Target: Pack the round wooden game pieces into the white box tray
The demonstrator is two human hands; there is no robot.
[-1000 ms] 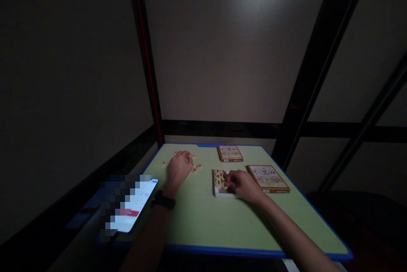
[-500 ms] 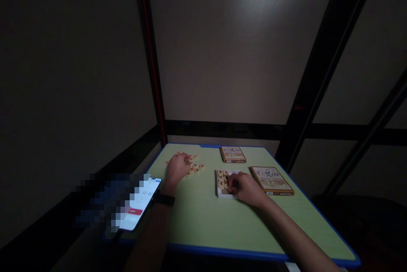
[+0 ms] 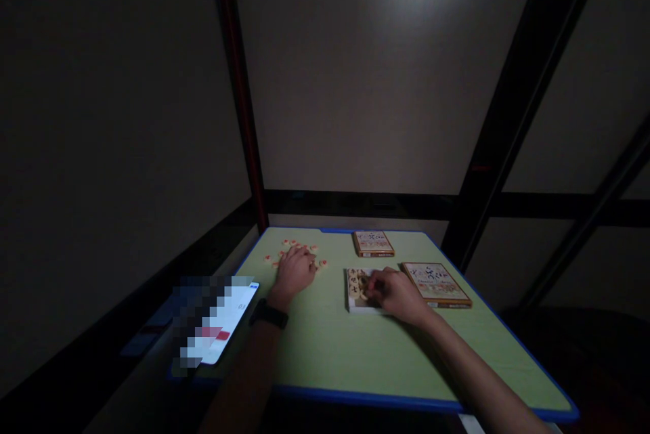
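On the left of the green table, my left hand (image 3: 294, 270) reaches over scattered round Chinese chess pieces (image 3: 323, 263) with red characters. Its fingers bend down among them and look apart; the hand covers some pieces. My right hand (image 3: 401, 295) is over a shallow white box (image 3: 363, 309), its thumb and fingers pinched together at the pieces inside. It seems to hold a chess piece, largely hidden by the fingers. Pieces with dark characters (image 3: 354, 280) lie in rows along the box's left side.
A boxed set (image 3: 373, 243) with a printed lid lies at the back of the table (image 3: 325, 353). A larger printed box lid (image 3: 437, 283) lies just right of my right hand. A lit phone (image 3: 228, 319) stands at the left edge.
My left hand has moved slightly right and come down over the red pieces, uncovering some on its left. My right hand stays at the box with its fingers pinched, shifted slightly right.
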